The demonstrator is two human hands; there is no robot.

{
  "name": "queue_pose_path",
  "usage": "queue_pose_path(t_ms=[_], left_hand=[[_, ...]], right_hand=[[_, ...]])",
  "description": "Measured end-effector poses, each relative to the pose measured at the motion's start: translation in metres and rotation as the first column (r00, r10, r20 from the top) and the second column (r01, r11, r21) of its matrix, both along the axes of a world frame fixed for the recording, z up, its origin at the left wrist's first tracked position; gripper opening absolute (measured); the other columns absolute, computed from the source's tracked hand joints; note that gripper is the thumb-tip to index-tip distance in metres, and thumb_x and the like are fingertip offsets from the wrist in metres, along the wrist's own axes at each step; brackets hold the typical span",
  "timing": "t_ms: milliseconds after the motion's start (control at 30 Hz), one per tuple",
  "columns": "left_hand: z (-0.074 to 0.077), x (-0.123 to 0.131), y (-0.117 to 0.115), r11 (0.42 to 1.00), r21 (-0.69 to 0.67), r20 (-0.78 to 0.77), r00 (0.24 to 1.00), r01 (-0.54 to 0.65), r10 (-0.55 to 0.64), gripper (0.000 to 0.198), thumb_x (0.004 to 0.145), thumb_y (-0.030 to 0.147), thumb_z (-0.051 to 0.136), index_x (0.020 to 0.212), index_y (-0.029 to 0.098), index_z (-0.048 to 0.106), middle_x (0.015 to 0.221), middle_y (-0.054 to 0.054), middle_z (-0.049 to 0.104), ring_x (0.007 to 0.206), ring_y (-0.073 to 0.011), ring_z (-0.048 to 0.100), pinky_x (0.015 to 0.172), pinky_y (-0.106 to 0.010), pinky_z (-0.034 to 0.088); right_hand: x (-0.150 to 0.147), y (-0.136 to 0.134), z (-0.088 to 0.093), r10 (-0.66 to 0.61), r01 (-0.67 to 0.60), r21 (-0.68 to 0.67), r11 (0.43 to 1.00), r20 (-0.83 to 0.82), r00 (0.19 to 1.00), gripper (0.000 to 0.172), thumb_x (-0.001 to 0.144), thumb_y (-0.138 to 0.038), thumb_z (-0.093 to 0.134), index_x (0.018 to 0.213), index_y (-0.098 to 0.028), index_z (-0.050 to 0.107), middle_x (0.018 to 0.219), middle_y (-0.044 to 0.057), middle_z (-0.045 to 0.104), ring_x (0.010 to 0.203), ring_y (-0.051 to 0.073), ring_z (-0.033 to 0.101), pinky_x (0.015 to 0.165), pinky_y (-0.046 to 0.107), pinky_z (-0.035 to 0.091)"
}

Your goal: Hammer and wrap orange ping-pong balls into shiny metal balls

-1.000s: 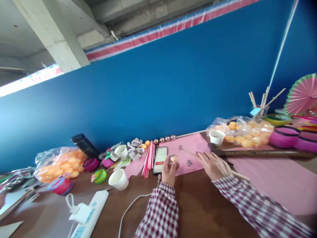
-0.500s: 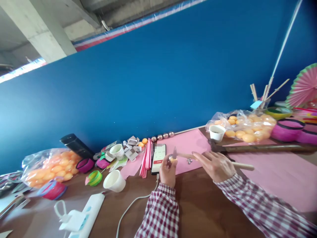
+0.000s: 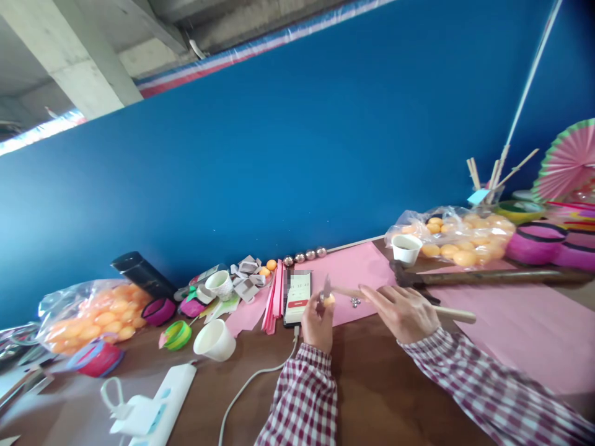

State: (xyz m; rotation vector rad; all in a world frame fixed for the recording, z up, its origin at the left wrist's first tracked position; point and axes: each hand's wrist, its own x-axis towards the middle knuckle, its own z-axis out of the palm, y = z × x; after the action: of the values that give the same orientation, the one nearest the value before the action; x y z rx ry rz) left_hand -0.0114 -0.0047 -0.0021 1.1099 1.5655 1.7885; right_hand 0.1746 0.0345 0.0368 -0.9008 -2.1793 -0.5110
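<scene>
- I see the left hand [image 3: 318, 327] pinching a ball [image 3: 329, 300].
- The right hand [image 3: 407, 313] grips a brush [image 3: 458, 314].
- The brush's tip is by the ball; I cannot tell if touching.

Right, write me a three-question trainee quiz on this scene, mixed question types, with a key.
1. Which hand grips the wooden-handled tool?

2. True or false: four shiny balls sit in a row near the blue partition.

3. Multiple choice: the white cable is plugged into:
A) the pink-and-green fan
B) the smartphone
C) the black cylinder

Key:
1. The right hand.
2. True.
3. B.
</scene>
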Motion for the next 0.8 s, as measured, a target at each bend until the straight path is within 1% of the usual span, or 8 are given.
queue_pose_path(t_ms=[167,300,433,567,633,733,800], left_hand=[[-0.0036,0.0015,0.0009,0.999,0.018,-0.029,0.999,-0.027,0.027,0.037,0.06,0.022,0.066,0.096,0.016,0.061,0.089,-0.006,0.064,0.083,-0.0177,0.058,0.077,-0.029,0.044],[-0.0079,0.0008,0.0006,0.993,-0.019,-0.094,0.989,-0.113,0.111,0.04,0.057,0.025,0.068,0.096,0.016,0.062,0.077,-0.004,0.062,0.066,-0.0142,0.056,0.063,-0.026,0.045],[-0.007,-0.0011,-0.0013,0.995,0.0,-0.238,0.966,-0.104,0.101,0.042,0.063,0.025,0.064,0.103,0.018,0.058,0.087,-0.006,0.061,0.068,-0.0133,0.055,0.062,-0.025,0.044],[-0.0031,-0.0001,-0.0031,0.989,-0.05,-0.346,0.931,-0.141,0.115,0.037,0.064,0.026,0.063,0.099,0.015,0.06,0.084,-0.006,0.059,0.061,-0.0123,0.053,0.054,-0.024,0.044],[-0.0018,0.0009,-0.004,0.989,-0.042,-0.396,0.911,-0.141,0.113,0.037,0.064,0.025,0.062,0.1,0.016,0.06,0.086,-0.007,0.059,0.064,-0.0134,0.054,0.052,-0.023,0.045],[-0.0014,0.0017,-0.0051,0.991,0.011,-0.476,0.871,-0.131,0.121,0.038,0.065,0.021,0.06,0.103,0.019,0.059,0.09,-0.007,0.058,0.068,-0.0147,0.056,0.055,-0.025,0.047],[-0.0014,0.0017,-0.0055,0.989,0.018,-0.506,0.852,-0.146,0.135,0.036,0.065,0.019,0.06,0.1,0.017,0.06,0.092,-0.009,0.058,0.065,-0.0139,0.056,0.058,-0.026,0.048]], right_hand=[[-0.0003,0.0015,-0.0018,-0.012,0.013,0.002,1.0,-0.044,0.999,0.03,0.084,-0.024,0.046,0.113,-0.025,0.055,0.069,0.001,0.061,0.065,0.011,0.052,0.063,0.026,0.03],[-0.0004,0.0003,-0.0017,0.003,-0.003,-0.011,1.0,0.002,1.0,0.031,0.085,-0.024,0.046,0.115,-0.027,0.053,0.067,0.0,0.061,0.065,0.011,0.051,0.064,0.026,0.03],[0.0009,-0.0006,-0.0002,0.001,-0.001,-0.006,1.0,0.003,1.0,0.033,0.084,-0.024,0.046,0.117,-0.026,0.052,0.069,0.001,0.061,0.066,0.011,0.051,0.064,0.026,0.03],[0.0016,0.0,0.0004,0.022,-0.021,-0.016,1.0,0.046,0.999,0.036,0.084,-0.022,0.047,0.12,-0.027,0.049,0.068,0.0,0.06,0.066,0.011,0.052,0.064,0.026,0.03],[0.0015,0.0002,0.0003,0.017,-0.016,-0.019,1.0,0.041,0.999,0.036,0.084,-0.023,0.047,0.119,-0.028,0.049,0.068,0.0,0.06,0.066,0.011,0.052,0.064,0.026,0.03],[0.0014,-0.0003,-0.0002,0.0,0.0,-0.015,1.0,0.005,1.0,0.033,0.084,-0.024,0.047,0.117,-0.026,0.051,0.068,0.0,0.061,0.065,0.011,0.052,0.064,0.027,0.03],[0.0015,-0.0009,-0.0006,0.005,-0.004,-0.018,1.0,0.018,1.0,0.033,0.084,-0.024,0.047,0.117,-0.026,0.051,0.068,0.0,0.06,0.065,0.011,0.052,0.065,0.027,0.03]])
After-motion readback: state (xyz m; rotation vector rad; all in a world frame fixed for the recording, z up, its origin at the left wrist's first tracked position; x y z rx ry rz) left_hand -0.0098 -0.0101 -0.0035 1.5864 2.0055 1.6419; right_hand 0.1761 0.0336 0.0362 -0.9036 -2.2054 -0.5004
